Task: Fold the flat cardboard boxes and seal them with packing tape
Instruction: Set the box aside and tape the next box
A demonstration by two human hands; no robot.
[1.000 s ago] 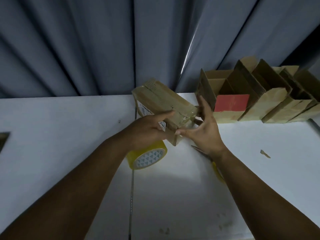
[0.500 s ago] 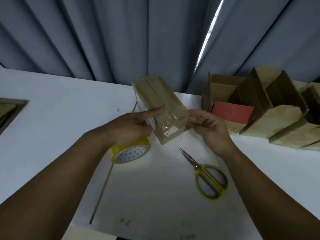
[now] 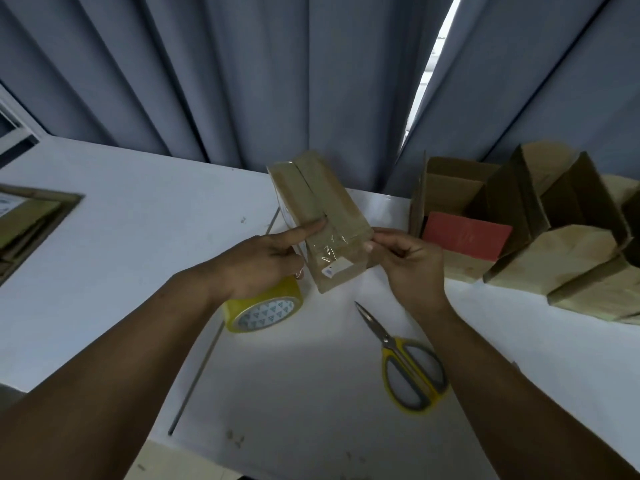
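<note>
A small closed cardboard box [image 3: 323, 199] is held tilted above the white table [image 3: 131, 244], with clear tape shining over its near end. My left hand [image 3: 263, 261] grips its left side, and the straight index finger presses on the top seam. My right hand [image 3: 408, 268] pinches the box's near right corner between thumb and fingertips. A yellow roll of packing tape [image 3: 266, 311] lies on the table, partly hidden under my left hand. Yellow-handled scissors [image 3: 410, 372] lie shut below my right hand.
Open folded boxes [image 3: 450, 181] with a red card [image 3: 465, 235] stand at the back right, beside more leaning boxes [image 3: 571, 271]. Flat cardboard [image 3: 27, 216] lies at the left edge. A grey curtain [image 3: 242, 81] hangs behind the table.
My right hand went from an open palm against the box to a pinch on its near right corner. The box's taped end now faces me. My view shifted, and the scissors came into sight.
</note>
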